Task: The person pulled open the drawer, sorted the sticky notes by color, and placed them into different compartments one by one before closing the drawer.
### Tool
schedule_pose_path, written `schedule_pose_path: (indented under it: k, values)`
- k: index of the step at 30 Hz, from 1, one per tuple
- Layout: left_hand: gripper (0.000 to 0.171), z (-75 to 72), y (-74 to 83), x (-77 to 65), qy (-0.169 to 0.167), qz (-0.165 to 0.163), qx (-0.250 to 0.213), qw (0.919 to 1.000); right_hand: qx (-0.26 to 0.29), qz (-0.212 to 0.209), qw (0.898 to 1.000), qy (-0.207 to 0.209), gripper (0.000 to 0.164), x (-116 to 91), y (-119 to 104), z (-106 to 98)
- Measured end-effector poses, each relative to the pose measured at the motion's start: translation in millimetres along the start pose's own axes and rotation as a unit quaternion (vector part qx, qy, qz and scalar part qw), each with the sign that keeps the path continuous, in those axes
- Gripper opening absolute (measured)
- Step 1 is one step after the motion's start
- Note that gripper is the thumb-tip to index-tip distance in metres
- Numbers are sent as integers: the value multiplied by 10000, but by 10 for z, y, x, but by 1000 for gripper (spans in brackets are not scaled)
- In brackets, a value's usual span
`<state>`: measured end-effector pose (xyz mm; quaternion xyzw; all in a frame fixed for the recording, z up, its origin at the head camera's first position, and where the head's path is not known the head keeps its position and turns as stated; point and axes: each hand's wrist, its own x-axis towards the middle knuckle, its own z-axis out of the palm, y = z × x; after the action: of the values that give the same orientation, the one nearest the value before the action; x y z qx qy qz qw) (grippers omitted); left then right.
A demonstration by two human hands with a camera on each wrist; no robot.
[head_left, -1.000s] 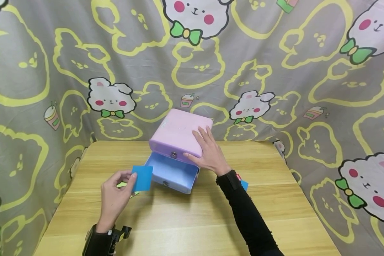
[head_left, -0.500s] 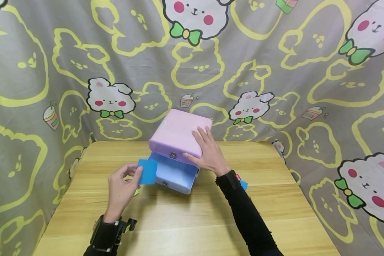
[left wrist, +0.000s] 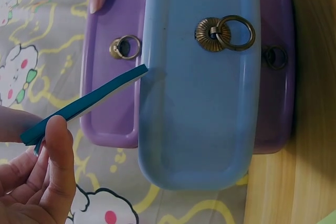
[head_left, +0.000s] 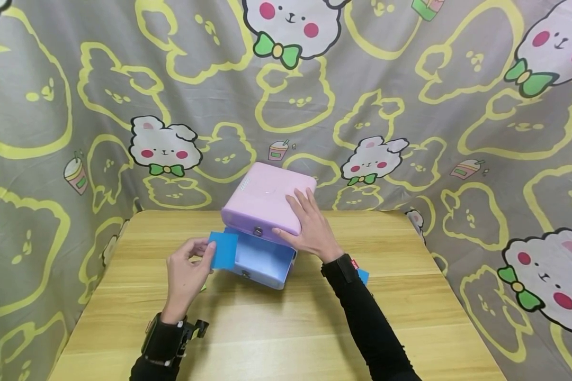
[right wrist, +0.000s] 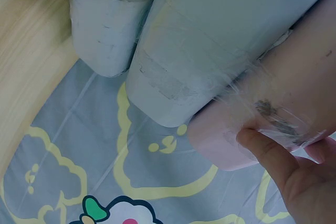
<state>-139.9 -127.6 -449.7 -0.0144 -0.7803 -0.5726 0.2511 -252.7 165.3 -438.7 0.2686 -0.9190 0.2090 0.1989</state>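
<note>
A small drawer chest with a pink top (head_left: 262, 190) stands turned on the table. Its middle blue drawer (head_left: 267, 259) is pulled out, between purple drawer fronts; a ring pull (left wrist: 237, 32) hangs on it. My left hand (head_left: 186, 272) pinches a blue sticky note pad (head_left: 224, 251) between thumb and fingers, at the left side of the pulled-out drawer. Seen edge-on in the left wrist view, the pad (left wrist: 89, 103) slants towards the drawer's upper edge. My right hand (head_left: 311, 225) rests with spread fingers on the top's right side; in the right wrist view its thumb (right wrist: 262, 148) touches the pink casing.
A yellow-green piece (head_left: 203, 288) lies on the wooden table (head_left: 286, 338) behind my left wrist. Another blue piece (head_left: 363, 275) shows beside my right wrist. Patterned grey curtains (head_left: 295, 143) surround the table at the back and sides.
My left hand has moved right and away from me with the sticky note pad, which now overlaps the blue drawer's left side. The right hand and the chest have stayed still.
</note>
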Motion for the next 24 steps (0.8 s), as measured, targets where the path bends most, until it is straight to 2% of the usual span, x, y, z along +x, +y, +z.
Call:
schedule_pose_path:
  k: [13, 20, 24]
  values:
    - [18, 74, 24, 81, 28, 27, 211, 9998, -15, 43, 10000, -21, 91, -6, 2, 5]
    - [17, 135, 33, 142, 165, 330, 415, 9985, -25, 77, 10000, -16, 90, -9, 6, 8]
    - [15, 166, 13, 171, 187, 351, 549, 9977, -5, 56, 10000, -24, 91, -7, 2, 10]
